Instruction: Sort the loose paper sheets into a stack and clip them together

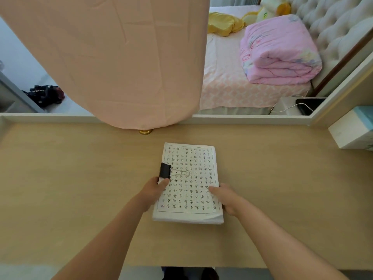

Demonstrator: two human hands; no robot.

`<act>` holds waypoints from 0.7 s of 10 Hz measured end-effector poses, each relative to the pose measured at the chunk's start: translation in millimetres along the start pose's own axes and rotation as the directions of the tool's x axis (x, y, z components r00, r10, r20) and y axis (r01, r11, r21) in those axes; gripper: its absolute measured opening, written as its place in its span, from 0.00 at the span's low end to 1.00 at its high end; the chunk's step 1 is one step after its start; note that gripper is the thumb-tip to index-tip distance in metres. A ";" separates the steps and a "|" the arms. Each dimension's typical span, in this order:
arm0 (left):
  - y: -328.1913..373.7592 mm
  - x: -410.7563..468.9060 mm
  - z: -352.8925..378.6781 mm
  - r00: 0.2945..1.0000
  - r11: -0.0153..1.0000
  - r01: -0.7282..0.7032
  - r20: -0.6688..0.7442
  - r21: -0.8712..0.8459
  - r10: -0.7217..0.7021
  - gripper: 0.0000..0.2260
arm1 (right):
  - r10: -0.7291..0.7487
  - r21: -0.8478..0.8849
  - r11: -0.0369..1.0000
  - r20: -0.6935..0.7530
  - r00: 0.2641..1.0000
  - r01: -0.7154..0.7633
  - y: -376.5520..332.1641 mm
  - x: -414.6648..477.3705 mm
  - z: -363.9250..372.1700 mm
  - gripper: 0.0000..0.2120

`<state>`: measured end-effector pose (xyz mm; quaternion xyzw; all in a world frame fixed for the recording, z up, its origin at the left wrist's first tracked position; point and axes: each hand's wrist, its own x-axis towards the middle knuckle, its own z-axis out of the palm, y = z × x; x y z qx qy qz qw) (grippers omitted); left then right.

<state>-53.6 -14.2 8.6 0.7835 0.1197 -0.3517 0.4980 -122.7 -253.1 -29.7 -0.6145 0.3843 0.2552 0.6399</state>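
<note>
Table of light wood; bed beyond at 1 o'clock (folded pink quilt on it). White box at 3 o'clock. Paper stack at table centre, binder clip on its 9 o'clock edge. Left hand and right hand grip its side edges.

Handwriting on the paper stack is illegible.

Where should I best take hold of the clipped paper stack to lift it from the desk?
Pinch the paper stack at its left long edge, just beside the black binder clip, coming from the left, thumb on top. The clip binds the sheets there; the right edge is free and would likely fan open.
</note>
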 end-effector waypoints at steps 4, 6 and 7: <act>-20.5 13.0 10.8 0.995 0.983 0.056 -0.096 0.174 -0.040 0.39 | -0.194 -0.420 0.904 -0.232 0.953 0.082 5.7 -10.3 26.5 0.16; -12.9 -8.4 -4.6 1.000 0.999 0.019 -0.011 0.049 -0.018 0.38 | -0.197 -0.454 0.882 -0.107 0.975 0.128 -16.8 -53.1 15.7 0.18; 12.4 -29.1 -25.3 0.986 0.990 -0.134 -0.099 0.041 0.137 0.31 | -0.379 -0.389 0.869 -0.130 0.916 0.305 -61.7 -90.0 1.2 0.24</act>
